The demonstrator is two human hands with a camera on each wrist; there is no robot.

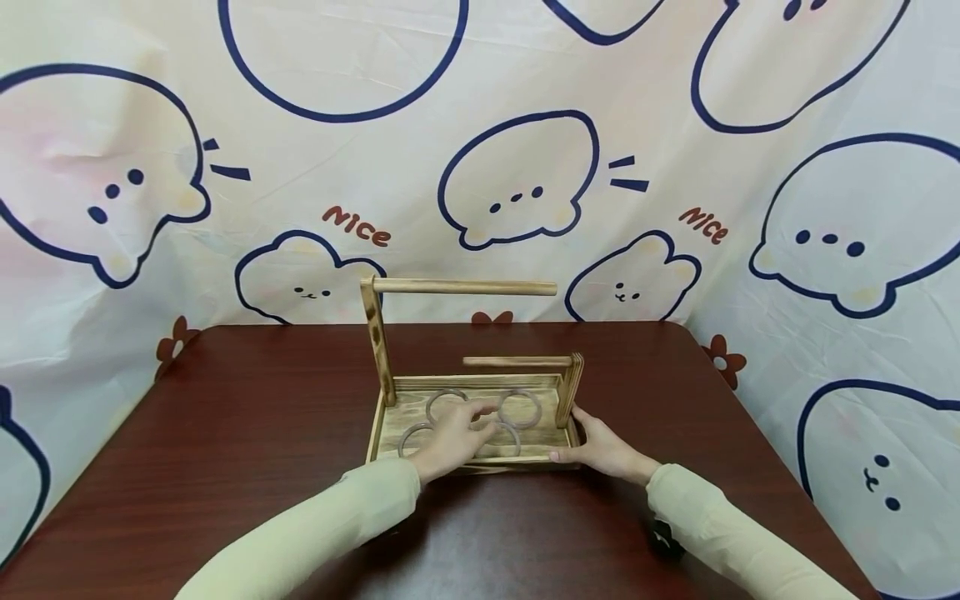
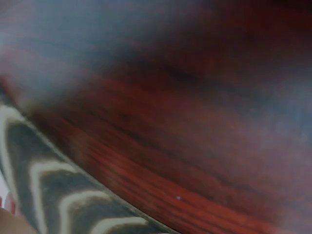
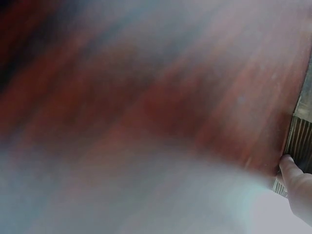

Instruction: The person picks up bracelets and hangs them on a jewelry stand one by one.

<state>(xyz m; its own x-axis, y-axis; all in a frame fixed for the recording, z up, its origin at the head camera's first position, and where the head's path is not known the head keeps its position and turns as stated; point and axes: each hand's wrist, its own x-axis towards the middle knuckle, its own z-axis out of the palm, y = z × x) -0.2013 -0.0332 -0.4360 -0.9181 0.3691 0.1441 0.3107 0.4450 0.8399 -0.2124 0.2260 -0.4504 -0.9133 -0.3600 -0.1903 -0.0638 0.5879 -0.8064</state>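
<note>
A wooden stand (image 1: pixel 465 459) with a shallow tray base sits on the table. It has a tall post with a horizontal bar on the left and a shorter one on the right. Several thin rings (image 1: pixel 520 409) lie in the tray. Over the tray's middle is my left hand (image 1: pixel 452 440), its thumb and fingers spread apart beside the rings; contact with a ring cannot be made out. My right hand (image 1: pixel 600 447) grips the tray's right end, thumb at the front and a finger farther back. In the right wrist view a finger (image 3: pixel 292 178) presses on the wood.
The dark red-brown table (image 1: pixel 262 417) extends around the stand. Behind it and at both sides hangs a pale cloth (image 1: pixel 408 183) with cartoon outlines. A small black object (image 1: pixel 664 540) shows beneath the right sleeve. Both wrist views are mostly blurred tabletop.
</note>
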